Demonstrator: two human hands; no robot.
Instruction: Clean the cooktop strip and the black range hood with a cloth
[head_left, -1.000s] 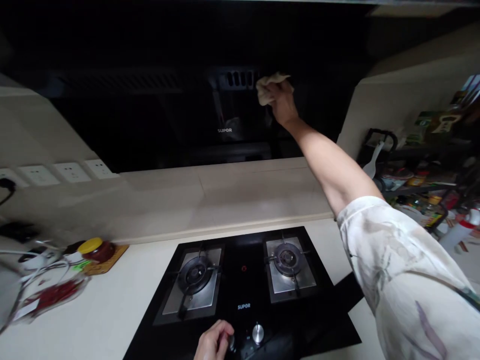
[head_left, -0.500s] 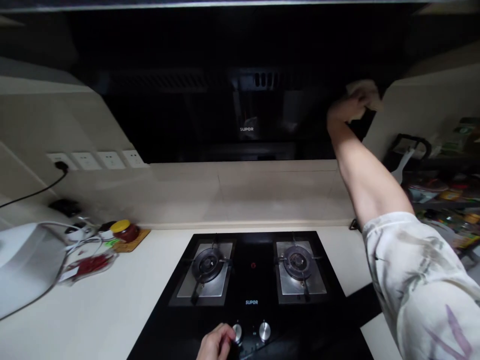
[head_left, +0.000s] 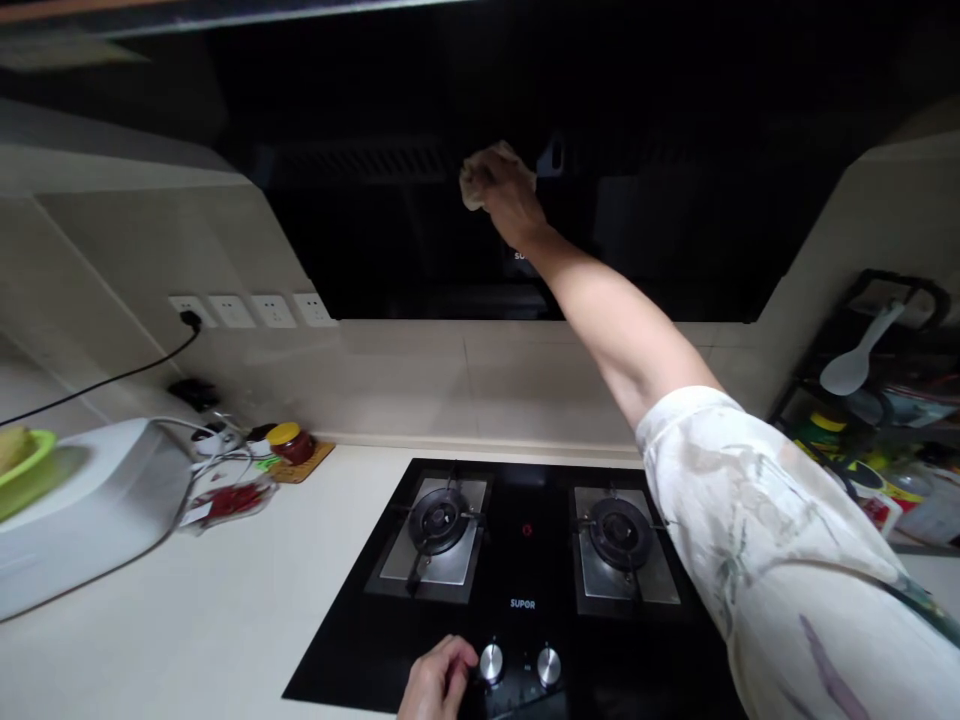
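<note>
Kitchen seen from head height, looking down over a black two-burner gas hob (head_left: 525,590) set in a pale counter (head_left: 225,620), with a dark range hood (head_left: 420,240) on the wall above the hob.

Right hand (head_left: 510,200) raised well above the hob, fingers curled tight around a bunched pale cloth (head_left: 480,170), pressed against the hood's glossy black front near its middle, just beside a vent grille (head_left: 360,160). Bare forearm and loose printed sleeve (head_left: 772,560) stretching up across the hob's right burner (head_left: 621,533).

Left hand (head_left: 439,680) low at the hob's front edge, fingers bent and resting next to the left of two silver knobs (head_left: 491,662); whether a fingertip actually grips the knob cannot be told, and nothing else held.

Judging progress: wiping of the hood front under way, cloth at about mid-width. Panel too dark and reflective to separate wiped from unwiped areas, so share done cannot be told. Hob glass and burners look free of visible spills, burners unlit.

Left of the hob: a red-filled jar with yellow lid (head_left: 291,442) on a small mat, a bag of red chillies (head_left: 229,500), a white appliance (head_left: 82,510) with a green dish on top, and wall sockets (head_left: 251,310) with one black plug. Right of the hob: a dark rack (head_left: 885,400) crowded with bottles and a white spoon.
</note>
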